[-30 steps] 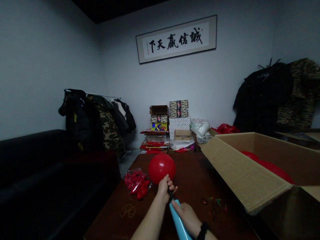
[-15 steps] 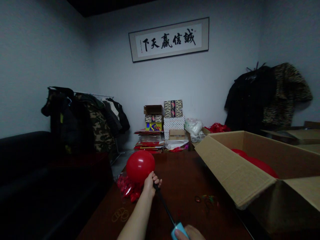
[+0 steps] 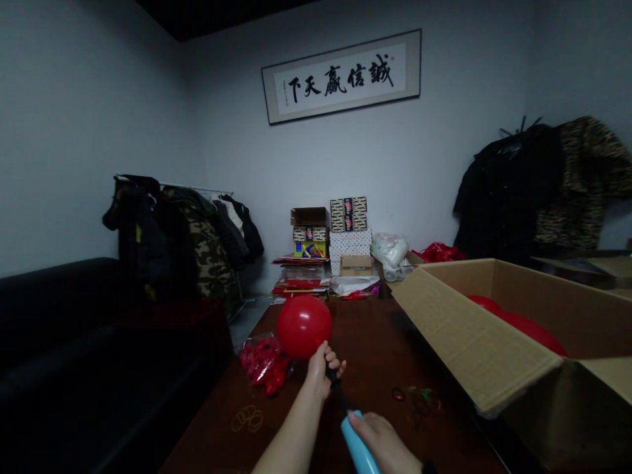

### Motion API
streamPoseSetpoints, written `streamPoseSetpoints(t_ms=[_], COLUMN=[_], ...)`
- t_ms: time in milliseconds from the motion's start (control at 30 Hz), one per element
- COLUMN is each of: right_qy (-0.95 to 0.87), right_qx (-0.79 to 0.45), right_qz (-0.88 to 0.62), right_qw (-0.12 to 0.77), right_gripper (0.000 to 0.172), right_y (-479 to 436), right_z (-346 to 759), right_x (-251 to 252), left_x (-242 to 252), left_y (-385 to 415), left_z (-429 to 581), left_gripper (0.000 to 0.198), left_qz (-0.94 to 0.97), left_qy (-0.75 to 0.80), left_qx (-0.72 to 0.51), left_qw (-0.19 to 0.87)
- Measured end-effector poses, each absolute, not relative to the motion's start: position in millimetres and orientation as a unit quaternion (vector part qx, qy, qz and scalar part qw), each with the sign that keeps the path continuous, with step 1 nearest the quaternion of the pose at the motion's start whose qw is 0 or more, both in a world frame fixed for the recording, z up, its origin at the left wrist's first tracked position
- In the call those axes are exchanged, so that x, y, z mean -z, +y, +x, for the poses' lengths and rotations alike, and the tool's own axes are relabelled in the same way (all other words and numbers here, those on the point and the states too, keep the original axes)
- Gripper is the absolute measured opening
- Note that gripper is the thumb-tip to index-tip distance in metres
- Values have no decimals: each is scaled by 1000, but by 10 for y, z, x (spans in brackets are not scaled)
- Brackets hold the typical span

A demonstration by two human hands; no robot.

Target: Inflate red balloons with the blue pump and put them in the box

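A round, inflated red balloon (image 3: 301, 326) sits above the dark wooden table. My left hand (image 3: 323, 370) is closed around its neck, where the black end of a hand pump goes in; the neck itself is mostly hidden by the fingers. The light blue body of the hand pump (image 3: 356, 445) is gripped by my right hand (image 3: 382, 440), and a black rod joins it to the left hand's end. Left of the balloon lies a clear bag of uninflated red balloons (image 3: 265, 362). Yellowish rubber bands (image 3: 247, 418) are on the table nearer me.
At right stands an open cardboard box (image 3: 474, 342) holding red balloons (image 3: 530, 332). Coloured bands (image 3: 419, 398) lie on the table (image 3: 296, 447) beside it. Stacked boxes (image 3: 348, 247) stand at the back wall. A black sofa (image 3: 64, 329) is on the left.
The pump body has moved up toward my left hand, so less black rod shows between them. The balloon appears about the same size. The whole view has shifted slightly.
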State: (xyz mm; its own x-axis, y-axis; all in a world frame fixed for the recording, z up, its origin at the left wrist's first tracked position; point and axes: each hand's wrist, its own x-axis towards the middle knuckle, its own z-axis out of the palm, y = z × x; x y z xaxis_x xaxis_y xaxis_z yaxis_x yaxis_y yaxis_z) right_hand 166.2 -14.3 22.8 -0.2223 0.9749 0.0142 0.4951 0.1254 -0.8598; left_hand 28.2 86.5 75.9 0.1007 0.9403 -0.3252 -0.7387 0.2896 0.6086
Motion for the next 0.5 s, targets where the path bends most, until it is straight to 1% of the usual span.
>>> streamPoseSetpoints(t_ms=[100,233,500], right_qy=[-681,-682,-670], right_qx=[-375,-372,-374], right_qz=[-539,-537,-559], right_qw=[324,328,314], right_gripper=[77,73,80], right_y=[40,173,3], right_z=[1587,1500,1443], right_x=[-398,-444,-280], left_x=[-749,-758,-721], left_y=[815,799,849], left_z=[380,397,324], left_gripper=[30,32,31], left_qz=[154,172,187], left_qy=[342,348,372], left_qx=[-563,-563,-575], left_qw=[736,729,704])
